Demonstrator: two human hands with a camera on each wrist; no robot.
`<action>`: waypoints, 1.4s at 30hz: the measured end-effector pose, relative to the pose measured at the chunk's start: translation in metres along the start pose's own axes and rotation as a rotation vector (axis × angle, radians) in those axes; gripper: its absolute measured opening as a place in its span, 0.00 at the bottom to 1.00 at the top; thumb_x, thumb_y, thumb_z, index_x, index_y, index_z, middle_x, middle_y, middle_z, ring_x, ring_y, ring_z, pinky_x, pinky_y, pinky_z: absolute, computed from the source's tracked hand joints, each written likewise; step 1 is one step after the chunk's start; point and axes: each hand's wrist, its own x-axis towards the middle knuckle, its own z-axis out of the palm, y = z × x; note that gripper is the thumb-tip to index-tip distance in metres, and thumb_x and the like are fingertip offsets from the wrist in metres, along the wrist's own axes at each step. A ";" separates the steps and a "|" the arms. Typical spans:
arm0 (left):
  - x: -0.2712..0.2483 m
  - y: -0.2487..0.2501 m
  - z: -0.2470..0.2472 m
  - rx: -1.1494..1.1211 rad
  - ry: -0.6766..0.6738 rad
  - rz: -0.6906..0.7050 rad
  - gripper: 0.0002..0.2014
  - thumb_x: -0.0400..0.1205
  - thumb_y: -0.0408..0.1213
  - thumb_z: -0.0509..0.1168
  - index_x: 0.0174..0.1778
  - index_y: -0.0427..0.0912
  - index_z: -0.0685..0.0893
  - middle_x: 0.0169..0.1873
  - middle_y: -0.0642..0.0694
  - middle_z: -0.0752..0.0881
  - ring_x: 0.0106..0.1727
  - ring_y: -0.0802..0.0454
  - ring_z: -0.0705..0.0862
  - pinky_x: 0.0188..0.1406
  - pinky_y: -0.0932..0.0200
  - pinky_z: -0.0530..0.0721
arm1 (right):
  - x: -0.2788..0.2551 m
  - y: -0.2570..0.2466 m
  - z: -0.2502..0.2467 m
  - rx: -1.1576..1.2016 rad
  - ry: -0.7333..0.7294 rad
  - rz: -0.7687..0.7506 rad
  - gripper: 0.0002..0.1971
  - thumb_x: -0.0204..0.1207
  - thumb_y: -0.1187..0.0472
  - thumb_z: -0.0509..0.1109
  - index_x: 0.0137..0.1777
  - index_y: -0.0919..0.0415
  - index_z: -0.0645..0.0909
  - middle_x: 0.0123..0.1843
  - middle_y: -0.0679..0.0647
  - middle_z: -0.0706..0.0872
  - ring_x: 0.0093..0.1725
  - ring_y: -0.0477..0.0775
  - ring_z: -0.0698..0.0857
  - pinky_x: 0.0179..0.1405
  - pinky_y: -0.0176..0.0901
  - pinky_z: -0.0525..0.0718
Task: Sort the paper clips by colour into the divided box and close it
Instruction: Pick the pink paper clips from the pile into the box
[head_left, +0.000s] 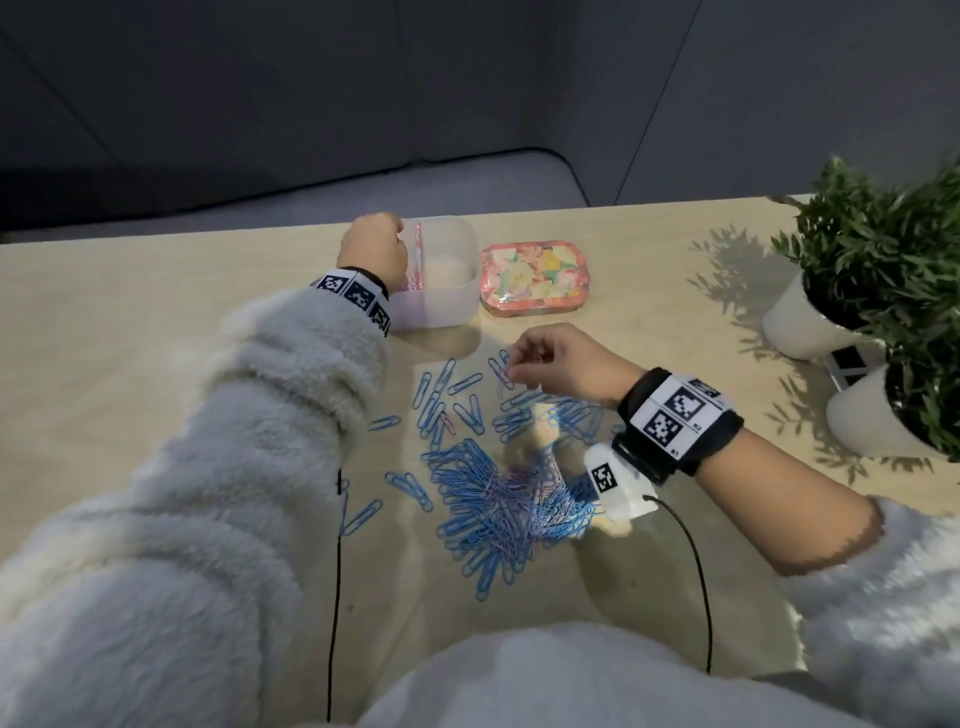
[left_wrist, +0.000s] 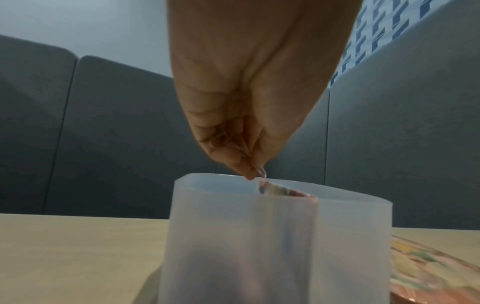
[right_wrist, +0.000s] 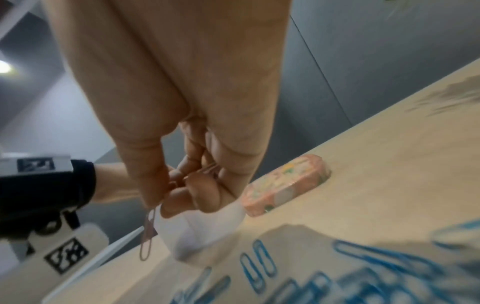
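My left hand (head_left: 387, 234) hovers over the left compartment of the translucent divided box (head_left: 447, 301), fingertips bunched (left_wrist: 253, 172) just above the rim. A thin pale clip loop (left_wrist: 262, 172) shows pinched at their tip. Pink clips (head_left: 413, 283) lie in that compartment beside the pink divider (head_left: 417, 248). My right hand (head_left: 511, 371) is raised over the scattered blue clips (head_left: 488, 499) and pinches linked pink clips (right_wrist: 148, 232) that dangle from thumb and forefinger (right_wrist: 158, 205). More pink clips (right_wrist: 205, 170) sit in its curled fingers. The floral lid (head_left: 535, 275) lies right of the box.
Two white pots with green plants (head_left: 883, 244) stand at the table's right edge. Black cables (head_left: 335, 571) run from the wrists across the near table. A grey sofa (head_left: 260, 104) stands behind the far edge. A few pink clips (head_left: 447, 421) are mixed among the blue ones.
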 end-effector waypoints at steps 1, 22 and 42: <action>0.000 0.000 0.002 0.009 -0.010 0.000 0.16 0.80 0.26 0.53 0.60 0.31 0.80 0.59 0.28 0.83 0.61 0.31 0.79 0.60 0.45 0.78 | 0.006 -0.008 -0.003 0.022 0.015 -0.019 0.08 0.74 0.71 0.70 0.37 0.58 0.79 0.30 0.51 0.80 0.22 0.36 0.76 0.21 0.26 0.72; -0.165 -0.030 0.059 -0.174 -0.192 0.179 0.10 0.77 0.28 0.61 0.48 0.41 0.86 0.49 0.42 0.86 0.52 0.42 0.78 0.52 0.51 0.75 | 0.144 -0.098 0.054 0.226 0.127 -0.020 0.20 0.83 0.68 0.51 0.75 0.66 0.66 0.76 0.61 0.71 0.73 0.55 0.71 0.62 0.43 0.75; -0.160 -0.017 0.082 0.157 -0.240 0.336 0.09 0.81 0.39 0.58 0.49 0.38 0.81 0.50 0.40 0.84 0.55 0.39 0.78 0.50 0.47 0.71 | -0.038 0.057 0.056 -0.537 -0.046 -0.045 0.08 0.72 0.60 0.72 0.48 0.61 0.87 0.47 0.58 0.88 0.47 0.53 0.84 0.49 0.40 0.75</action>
